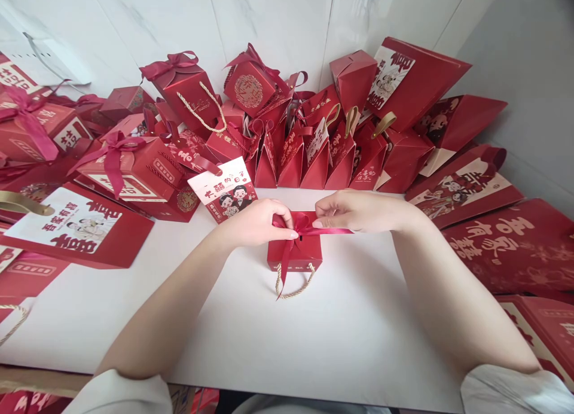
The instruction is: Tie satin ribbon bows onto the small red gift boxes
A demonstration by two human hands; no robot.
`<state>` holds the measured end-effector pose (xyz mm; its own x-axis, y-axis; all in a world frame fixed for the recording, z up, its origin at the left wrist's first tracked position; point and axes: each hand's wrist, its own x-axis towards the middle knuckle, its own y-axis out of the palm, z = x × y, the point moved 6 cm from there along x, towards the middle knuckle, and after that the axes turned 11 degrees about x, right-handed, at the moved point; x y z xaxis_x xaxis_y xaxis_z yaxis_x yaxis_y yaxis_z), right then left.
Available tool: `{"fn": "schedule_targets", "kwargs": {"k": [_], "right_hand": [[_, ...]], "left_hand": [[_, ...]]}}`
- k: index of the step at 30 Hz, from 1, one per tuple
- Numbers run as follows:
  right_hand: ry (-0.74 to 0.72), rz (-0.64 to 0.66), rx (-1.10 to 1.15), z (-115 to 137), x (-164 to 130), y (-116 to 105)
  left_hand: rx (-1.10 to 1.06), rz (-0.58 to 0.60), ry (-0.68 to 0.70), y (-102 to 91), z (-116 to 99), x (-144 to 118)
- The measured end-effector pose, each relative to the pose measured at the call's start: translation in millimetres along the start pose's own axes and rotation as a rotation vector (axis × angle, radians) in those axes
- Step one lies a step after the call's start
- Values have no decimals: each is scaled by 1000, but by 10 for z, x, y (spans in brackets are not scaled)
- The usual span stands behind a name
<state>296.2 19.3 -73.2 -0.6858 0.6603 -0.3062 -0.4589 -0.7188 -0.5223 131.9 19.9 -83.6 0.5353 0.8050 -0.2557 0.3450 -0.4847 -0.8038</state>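
A small red gift box [295, 252] stands on the white table in front of me, a twisted cream cord handle [299, 294] hanging down its near side. On its top is a dark red ribbon [304, 222] looped into a bow, one tail falling over the front and another stretching right. My left hand [269, 222] pinches the ribbon at the left of the bow, thumb and fingers together. At the right of the bow, my right hand [354, 212] has its thumb and fingers closed on the ribbon. Part of the box top is hidden under ribbon and fingers.
Red gift boxes with bows, such as a box [134, 169] at left, crowd the table's back and sides. A row of pointed red boxes [314, 163] stands behind my hands. A printed card box [228, 192] lies near my left hand. The white table [314, 342] extends toward me.
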Motion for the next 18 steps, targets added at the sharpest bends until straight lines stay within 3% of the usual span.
{"fn": "schedule_targets", "kwargs": {"k": [7,15,18], "right_hand": [[-73,-12,53,-147,71,-44],[-47,62,122,-226,66,-30],[-13,-16,117,-275,65,-91]], "left_hand": [[72,4,7,-13,-44,-17],[64,11,27,7,-15,-9],[20,38,44,-42,-42,-61]]}}
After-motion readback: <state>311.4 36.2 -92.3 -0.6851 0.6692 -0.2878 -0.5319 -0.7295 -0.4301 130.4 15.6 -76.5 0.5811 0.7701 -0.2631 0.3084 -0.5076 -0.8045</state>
